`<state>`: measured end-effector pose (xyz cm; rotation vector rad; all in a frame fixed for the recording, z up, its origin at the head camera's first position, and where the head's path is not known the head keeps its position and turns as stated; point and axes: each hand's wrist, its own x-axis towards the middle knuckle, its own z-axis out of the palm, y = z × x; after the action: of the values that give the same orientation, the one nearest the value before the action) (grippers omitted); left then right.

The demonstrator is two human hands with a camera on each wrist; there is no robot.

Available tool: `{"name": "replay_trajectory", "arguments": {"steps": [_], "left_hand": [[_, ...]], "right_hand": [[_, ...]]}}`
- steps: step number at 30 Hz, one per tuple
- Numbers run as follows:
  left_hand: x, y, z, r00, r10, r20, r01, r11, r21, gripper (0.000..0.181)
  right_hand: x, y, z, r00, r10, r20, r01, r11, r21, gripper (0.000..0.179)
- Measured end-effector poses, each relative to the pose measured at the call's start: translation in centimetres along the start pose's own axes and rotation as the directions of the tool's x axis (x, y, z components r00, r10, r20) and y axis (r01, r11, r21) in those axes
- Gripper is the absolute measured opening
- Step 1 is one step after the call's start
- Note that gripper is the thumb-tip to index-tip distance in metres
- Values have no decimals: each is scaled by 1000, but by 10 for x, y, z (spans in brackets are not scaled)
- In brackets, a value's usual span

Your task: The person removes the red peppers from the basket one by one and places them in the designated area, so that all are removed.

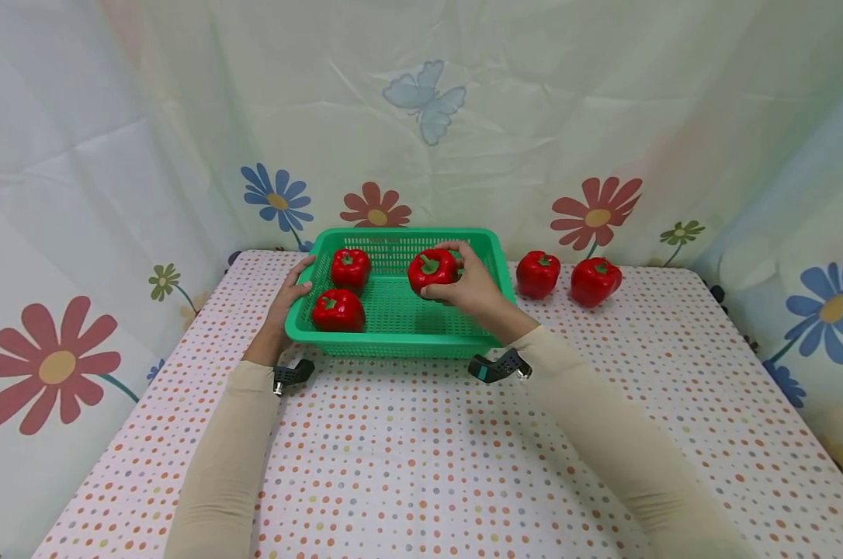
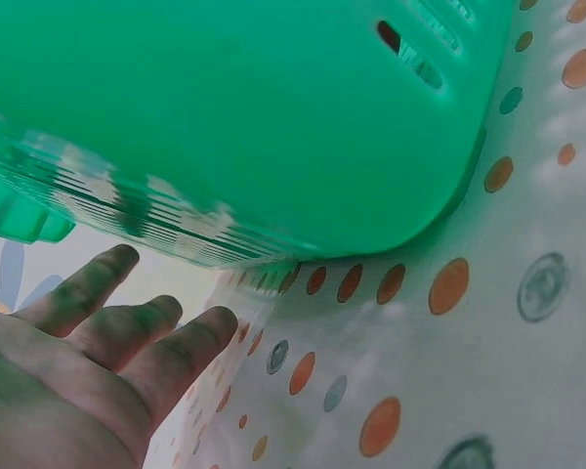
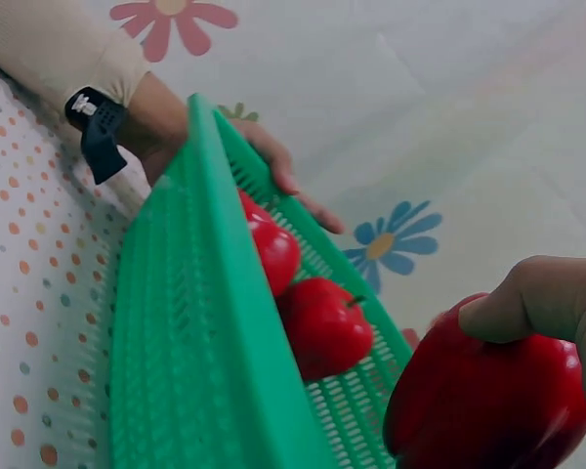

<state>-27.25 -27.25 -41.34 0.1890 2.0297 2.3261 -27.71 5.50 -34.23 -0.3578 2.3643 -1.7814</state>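
My right hand (image 1: pixel 472 284) grips a red bell pepper (image 1: pixel 431 271), its green stem facing up, over the right half of a green plastic basket (image 1: pixel 400 339). In the right wrist view the thumb presses on the side of the held bell pepper (image 3: pixel 488 401). Along the basket's left end lies my left hand (image 1: pixel 286 299), fingers extended against the rim. The left wrist view shows the left hand's fingers (image 2: pixel 166 362) straight beside the basket wall (image 2: pixel 244 147). Inside the basket, at its left, sit two more red bell peppers, one behind (image 1: pixel 350 269) and one in front (image 1: pixel 338 311).
Two bell peppers stand on the table right of the basket, one close to it (image 1: pixel 537 274) and one farther right (image 1: pixel 594 281). A dotted cloth covers the table (image 1: pixel 393 458). Behind it hangs a flowered curtain (image 1: pixel 505 116).
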Motion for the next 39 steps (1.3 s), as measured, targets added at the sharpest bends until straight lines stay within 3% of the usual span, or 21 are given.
{"name": "replay_trajectory", "arguments": {"steps": [9, 15, 23, 28, 33, 37, 39], "left_hand": [[-2, -1, 1, 1000, 8, 13, -8, 1000, 10, 57], [-1, -2, 1, 1000, 4, 2, -4, 1000, 3, 57], [0, -3, -1, 1000, 13, 12, -13, 1000, -8, 58], [1, -3, -1, 1000, 16, 23, -16, 1000, -27, 56], [0, -3, -1, 1000, 11, 15, -11, 1000, -26, 56], [0, -2, 0, 1000, 5, 5, -5, 1000, -21, 56], [-1, -2, 0, 1000, -2, 0, 2, 1000, -13, 56]], "right_hand": [[-28, -3, -49, 999, -1, -36, 1, 1000, -2, 77], [-57, -1, -78, 996, -30, -78, 23, 995, -92, 83], [-92, 9, -113, 991, -41, -128, 21, 988, -155, 85], [-103, 22, -144, 982, -22, -189, -7, 989, -150, 84], [-105, 41, -176, 956, 56, -288, -79, 995, -69, 83], [-103, 56, -198, 916, 129, -379, -135, 991, 11, 86], [-100, 64, -207, 886, 178, -429, -170, 984, 57, 90]]}}
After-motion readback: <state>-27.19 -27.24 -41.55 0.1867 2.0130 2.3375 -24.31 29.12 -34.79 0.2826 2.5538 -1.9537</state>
